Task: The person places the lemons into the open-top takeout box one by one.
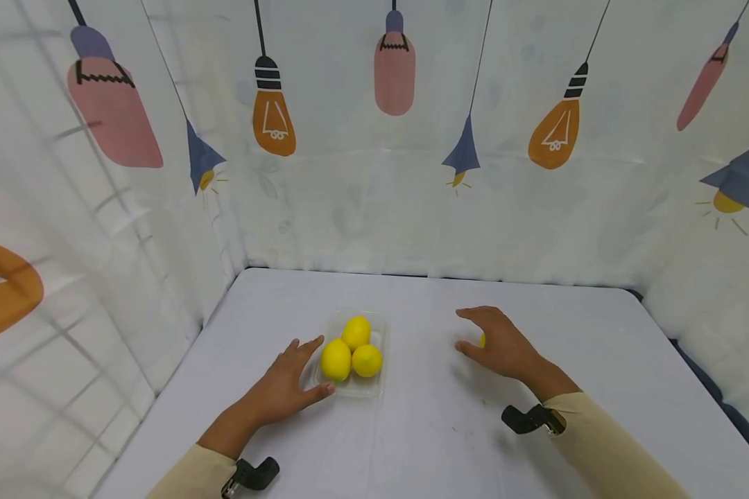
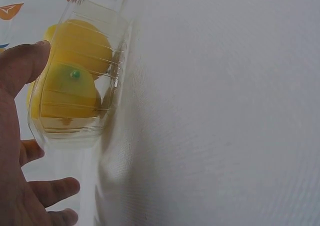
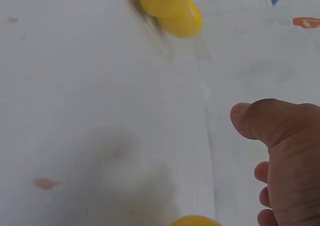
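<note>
Three yellow lemons (image 1: pixel 351 346) sit in a clear plastic tray (image 1: pixel 356 389) left of the table's middle. My left hand (image 1: pixel 287 381) is spread at the tray's left side, its thumb overlapping the rim in the left wrist view. Through the clear wall there, one lemon (image 2: pixel 70 93) shows a green stem spot. Over to the right, my right hand (image 1: pixel 505 346) hovers with thumb and fingers apart. Another lemon (image 1: pixel 483 340) peeks out from behind it, mostly hidden; only the top of this lemon (image 3: pixel 195 221) shows at the right wrist view's bottom edge.
A white cloth covers the table (image 1: pixel 424 443), with a few small marks in front of the right hand. White curtains (image 1: pixel 362 208) printed with lamps hang behind and at both sides. Dark camera mounts (image 1: pixel 530 420) are strapped at both wrists.
</note>
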`<move>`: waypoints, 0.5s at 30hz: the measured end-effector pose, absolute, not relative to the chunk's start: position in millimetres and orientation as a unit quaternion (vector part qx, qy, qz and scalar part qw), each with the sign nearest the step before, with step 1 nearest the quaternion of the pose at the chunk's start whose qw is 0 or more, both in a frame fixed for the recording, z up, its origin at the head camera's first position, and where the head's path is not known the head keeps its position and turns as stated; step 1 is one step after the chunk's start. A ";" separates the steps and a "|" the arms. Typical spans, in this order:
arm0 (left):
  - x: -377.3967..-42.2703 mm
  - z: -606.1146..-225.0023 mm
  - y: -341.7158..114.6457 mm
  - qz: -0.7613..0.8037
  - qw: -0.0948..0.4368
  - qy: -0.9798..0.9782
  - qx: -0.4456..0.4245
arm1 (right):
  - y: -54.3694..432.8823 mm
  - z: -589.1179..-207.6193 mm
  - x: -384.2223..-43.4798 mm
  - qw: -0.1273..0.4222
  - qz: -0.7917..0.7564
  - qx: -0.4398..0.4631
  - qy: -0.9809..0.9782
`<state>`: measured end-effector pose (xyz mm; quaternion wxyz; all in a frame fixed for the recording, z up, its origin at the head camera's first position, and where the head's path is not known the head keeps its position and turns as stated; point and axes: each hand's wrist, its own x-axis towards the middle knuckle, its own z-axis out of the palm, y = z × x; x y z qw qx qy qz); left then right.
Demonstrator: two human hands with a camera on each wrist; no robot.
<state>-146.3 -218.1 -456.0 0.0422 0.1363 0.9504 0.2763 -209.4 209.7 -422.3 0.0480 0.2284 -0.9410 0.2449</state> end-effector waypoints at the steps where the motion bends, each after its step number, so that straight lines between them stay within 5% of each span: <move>1: -146.4 -456.4 -218.3 0.277 0.042 0.950 0.136 | 212.0 -422.8 -209.5 0.048 0.245 0.227 -0.941; 15: -146.3 -455.6 -218.8 0.277 0.044 0.950 0.135 | 243.8 -428.5 -206.7 0.044 0.232 0.218 -0.947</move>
